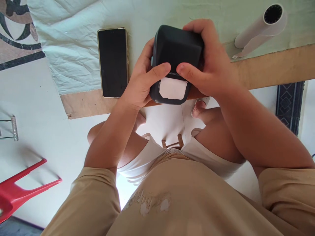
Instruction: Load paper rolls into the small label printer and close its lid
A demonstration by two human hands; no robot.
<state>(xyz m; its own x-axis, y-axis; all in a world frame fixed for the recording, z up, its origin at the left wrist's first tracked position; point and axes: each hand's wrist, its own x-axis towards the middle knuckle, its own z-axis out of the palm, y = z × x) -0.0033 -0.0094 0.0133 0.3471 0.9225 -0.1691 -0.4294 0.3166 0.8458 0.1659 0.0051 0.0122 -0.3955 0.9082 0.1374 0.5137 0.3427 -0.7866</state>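
Since two hands share the load, the black device [178, 46] sits level-looking and steady over the near edge of the tabletop [270, 67]; whether its underside touches that edge, cannot tell. Left hand [144, 77]: closed around the left side, thumb laid across the top face. Right hand [211, 62]: closed around the right side, fingers wrapping the far right corner, thumb angled inward. Thumb tips nearly meet, apart. Grip presumably chosen for even pressure; it also leaves the white paper patch [173, 88] at the device's near end uncovered. Forearms reach forward and converge, elbows spread wide. Phone [113, 62] lies to the left, white roll [258, 32] to the far right, both clear of the hands' working space.
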